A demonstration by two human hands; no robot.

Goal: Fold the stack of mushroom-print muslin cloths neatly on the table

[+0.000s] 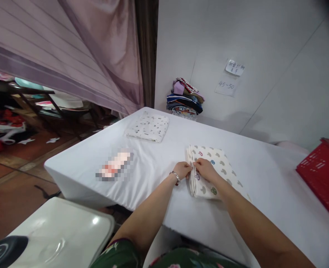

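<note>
A folded cream cloth with small coloured prints (219,167) lies on the white-covered table (159,160) in front of me. My left hand (182,170), with a bracelet at the wrist, pinches the cloth's left edge. My right hand (205,169) rests on top of the same cloth close beside it, fingers closed on the fabric near that edge. Both hands almost touch each other.
A second folded patterned cloth (148,127) lies further back on the left. A stack of folded clothes (185,98) sits against the wall. A red basket (322,175) stands at the right edge. A white lidded bin (61,230) is near left, below the table.
</note>
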